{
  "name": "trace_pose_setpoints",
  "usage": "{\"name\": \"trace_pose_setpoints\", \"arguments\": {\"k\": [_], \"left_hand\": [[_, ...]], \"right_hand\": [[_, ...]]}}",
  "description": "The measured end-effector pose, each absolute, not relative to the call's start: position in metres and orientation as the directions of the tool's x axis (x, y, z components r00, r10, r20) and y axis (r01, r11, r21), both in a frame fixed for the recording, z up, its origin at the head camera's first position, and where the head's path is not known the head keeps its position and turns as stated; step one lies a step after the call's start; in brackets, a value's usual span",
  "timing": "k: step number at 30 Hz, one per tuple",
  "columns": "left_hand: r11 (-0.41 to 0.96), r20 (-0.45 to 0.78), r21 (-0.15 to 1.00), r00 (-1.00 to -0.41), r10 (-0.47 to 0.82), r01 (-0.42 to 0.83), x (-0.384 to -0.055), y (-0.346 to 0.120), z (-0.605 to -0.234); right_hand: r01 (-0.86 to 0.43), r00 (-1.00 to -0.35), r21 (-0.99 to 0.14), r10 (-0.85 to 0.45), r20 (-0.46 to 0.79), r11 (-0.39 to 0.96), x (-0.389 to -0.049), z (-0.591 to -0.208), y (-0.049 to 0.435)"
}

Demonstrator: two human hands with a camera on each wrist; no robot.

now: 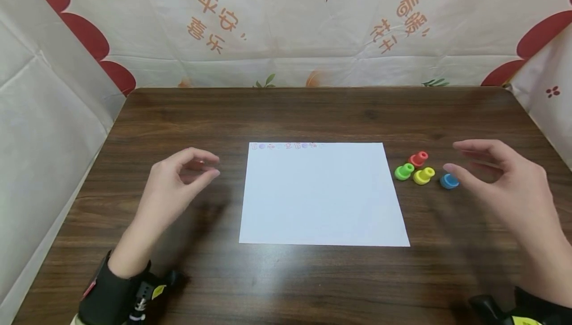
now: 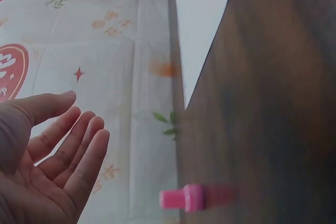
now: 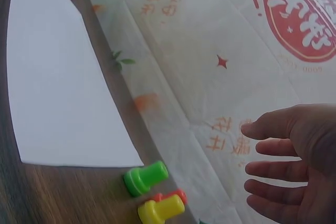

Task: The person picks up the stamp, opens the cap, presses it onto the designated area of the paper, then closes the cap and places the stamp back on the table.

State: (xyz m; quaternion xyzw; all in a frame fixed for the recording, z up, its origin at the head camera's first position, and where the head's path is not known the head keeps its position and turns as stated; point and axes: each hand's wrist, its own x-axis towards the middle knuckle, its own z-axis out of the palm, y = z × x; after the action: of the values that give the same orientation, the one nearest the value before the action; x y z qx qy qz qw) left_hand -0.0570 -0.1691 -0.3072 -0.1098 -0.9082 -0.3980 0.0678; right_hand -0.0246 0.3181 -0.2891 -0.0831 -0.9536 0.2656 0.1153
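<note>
A white sheet of paper [image 1: 321, 196] lies on the table, a row of small pink and purple marks along its far edge. Beside its right edge are small plastic toy stamps: green [image 1: 404, 171], red [image 1: 418, 159], yellow [image 1: 424, 176] and blue [image 1: 449, 181]. My right hand [image 1: 514, 181] hovers right of them, thumb and fingers apart, holding nothing; its thumb partly covers the blue stamp. Left of the paper my left hand [image 1: 178, 186] is raised above the table, fingers loosely bent around nothing. A pink stamp [image 2: 184, 199] shows in the left wrist view; in the head view it is hidden.
The dark wooden table [image 1: 286, 285] runs back to a hanging white cloth [image 1: 286, 27] with orange characters and red scalloped trim. More cloth hangs at the left and right sides. Each wrist wears a black strap [image 1: 111, 290].
</note>
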Motion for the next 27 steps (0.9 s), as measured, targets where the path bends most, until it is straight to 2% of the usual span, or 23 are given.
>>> {"name": "trace_pose_setpoints", "arguments": {"k": [5,10,17,22,27], "left_hand": [[0.686,0.255,0.677,-0.959,0.121,0.266,-0.068,-0.179,-0.298],[0.753,0.237,0.614,-0.965,0.110,0.237,-0.077,-0.187,-0.294],[0.876,0.121,0.458,-0.987,0.108,0.153,-0.086,-0.195,-0.307],[0.934,0.031,0.329,-0.990,0.140,0.143,-0.091,-0.194,-0.320],[0.947,0.004,0.291,-0.990,0.141,0.136,-0.093,-0.193,-0.328]], "right_hand": [[0.041,-0.967,-0.557,0.174,0.188,0.830,-0.025,-0.287,0.310],[-0.005,-0.971,-0.576,0.134,0.199,0.817,-0.024,-0.286,0.303],[-0.040,-0.976,-0.574,0.090,0.196,0.818,-0.026,-0.289,0.293],[-0.074,-0.981,-0.588,0.046,0.186,0.806,-0.027,-0.291,0.284],[-0.087,-0.984,-0.585,0.022,0.177,0.806,-0.027,-0.293,0.273]]}}
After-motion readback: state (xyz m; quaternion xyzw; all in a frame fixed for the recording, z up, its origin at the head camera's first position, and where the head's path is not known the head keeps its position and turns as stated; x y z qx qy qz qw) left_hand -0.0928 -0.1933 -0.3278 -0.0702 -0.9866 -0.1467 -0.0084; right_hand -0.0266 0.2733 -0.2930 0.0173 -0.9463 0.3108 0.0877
